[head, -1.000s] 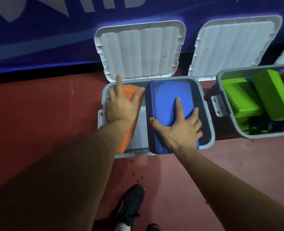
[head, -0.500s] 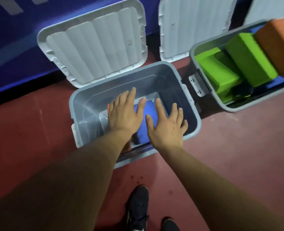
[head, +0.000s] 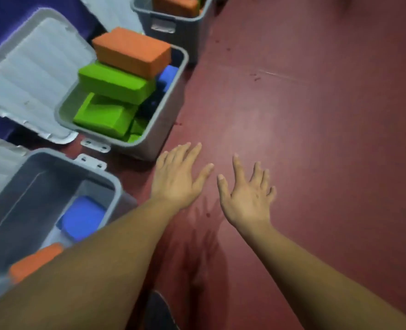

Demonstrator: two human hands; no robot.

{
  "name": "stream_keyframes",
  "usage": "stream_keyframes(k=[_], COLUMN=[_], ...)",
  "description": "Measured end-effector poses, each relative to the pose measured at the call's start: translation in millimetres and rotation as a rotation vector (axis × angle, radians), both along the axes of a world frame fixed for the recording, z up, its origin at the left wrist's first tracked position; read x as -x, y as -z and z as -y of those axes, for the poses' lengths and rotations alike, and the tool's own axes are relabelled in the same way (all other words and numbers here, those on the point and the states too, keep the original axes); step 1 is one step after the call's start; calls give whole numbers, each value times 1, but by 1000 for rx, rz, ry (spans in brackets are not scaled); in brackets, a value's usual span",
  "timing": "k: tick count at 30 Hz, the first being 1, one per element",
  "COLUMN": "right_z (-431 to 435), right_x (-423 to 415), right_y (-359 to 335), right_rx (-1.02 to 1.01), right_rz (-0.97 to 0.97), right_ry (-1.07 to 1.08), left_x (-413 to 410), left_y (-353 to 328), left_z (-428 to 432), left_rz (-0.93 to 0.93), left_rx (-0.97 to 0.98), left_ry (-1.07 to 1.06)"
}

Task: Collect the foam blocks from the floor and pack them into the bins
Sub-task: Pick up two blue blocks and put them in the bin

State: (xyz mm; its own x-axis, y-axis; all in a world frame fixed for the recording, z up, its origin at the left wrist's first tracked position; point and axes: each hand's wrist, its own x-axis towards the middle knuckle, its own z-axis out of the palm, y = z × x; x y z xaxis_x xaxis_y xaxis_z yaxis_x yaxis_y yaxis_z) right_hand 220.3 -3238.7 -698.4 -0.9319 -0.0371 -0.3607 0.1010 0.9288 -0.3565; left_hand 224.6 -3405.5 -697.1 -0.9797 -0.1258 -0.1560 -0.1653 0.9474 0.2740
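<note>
Near bin (head: 117,188) holds blue block (head: 81,217), orange block (head: 34,260); left hand (head: 178,184), right hand (head: 247,198) grip released.

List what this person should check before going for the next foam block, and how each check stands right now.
1. Free left hand: ok, open and empty.
2. Free right hand: ok, open and empty.
3. Room in the nearest bin: ok, only a blue block and an orange block lie low inside.
4. Room in the middle bin: not ok, its top orange block rises above the rim.
5. Next block located: cannot tell, none shows on the red floor in view.
</note>
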Motion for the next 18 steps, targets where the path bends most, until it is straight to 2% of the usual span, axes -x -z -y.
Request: stream_keyframes(k=[4, 10, 18], right_z=[-165, -428, -701], right_x=[-12, -45, -125], right_y=[-1, -15, -26], right_rx=[-41, -84, -53], right_rz=[20, 44, 47], right_ry=[213, 483, 897], left_x=[25, 34, 10], left_y=[-9, -26, -33], left_z=[-163, -436, -755], left_rz=[20, 24, 18], left_rx=[0, -23, -41], left_ry=[247, 502, 890])
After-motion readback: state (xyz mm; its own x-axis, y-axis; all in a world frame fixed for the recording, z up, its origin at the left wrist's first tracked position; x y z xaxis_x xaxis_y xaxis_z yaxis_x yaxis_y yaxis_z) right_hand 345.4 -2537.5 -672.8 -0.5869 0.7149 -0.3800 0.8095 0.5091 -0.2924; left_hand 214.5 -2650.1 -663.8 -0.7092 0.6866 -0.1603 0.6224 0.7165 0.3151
